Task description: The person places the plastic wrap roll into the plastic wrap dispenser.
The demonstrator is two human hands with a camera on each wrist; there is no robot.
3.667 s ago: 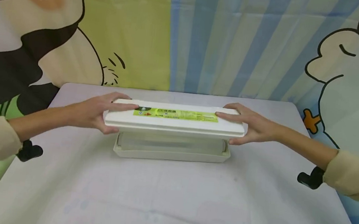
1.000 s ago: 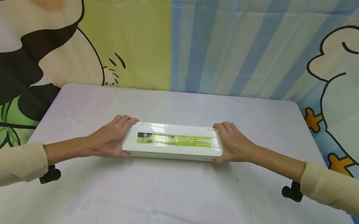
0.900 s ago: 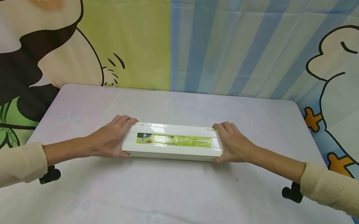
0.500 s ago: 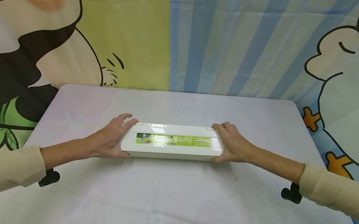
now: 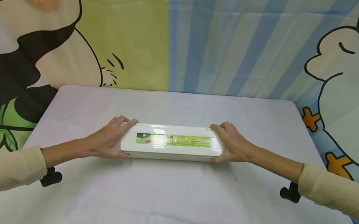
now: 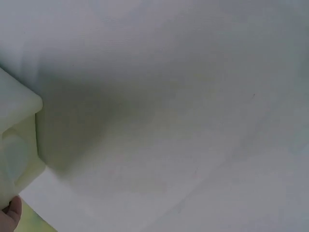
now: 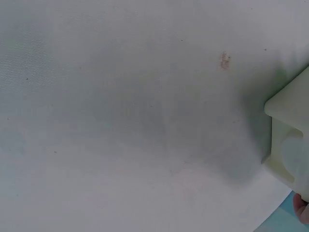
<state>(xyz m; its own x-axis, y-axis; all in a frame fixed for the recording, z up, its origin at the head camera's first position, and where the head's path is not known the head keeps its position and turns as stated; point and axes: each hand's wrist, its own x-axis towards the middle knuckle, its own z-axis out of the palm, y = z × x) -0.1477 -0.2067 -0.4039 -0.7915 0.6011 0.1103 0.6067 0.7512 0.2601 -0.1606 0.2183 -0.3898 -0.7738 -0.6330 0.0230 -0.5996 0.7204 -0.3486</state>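
Note:
A long white plastic wrap dispenser, its lid down on its base, lies crosswise on the table. A yellow-green label runs along the lid's top. My left hand grips the left end, thumb at the front edge and fingers at the back corner. On the other end my right hand holds in the same way. In the left wrist view, the rounded end of a roll shows in the dispenser's side opening; the right wrist view shows the roll's other end. Most of the roll is hidden.
A pale cloth covers the table. Behind it hangs a printed curtain with cartoon figures and blue stripes. In the right wrist view a small brownish spot marks the cloth.
Earlier both hands held the lid raised above the base, with the roll showing; now the lid sits on it. Half a second ago left fingers lifted slightly, then came back down.

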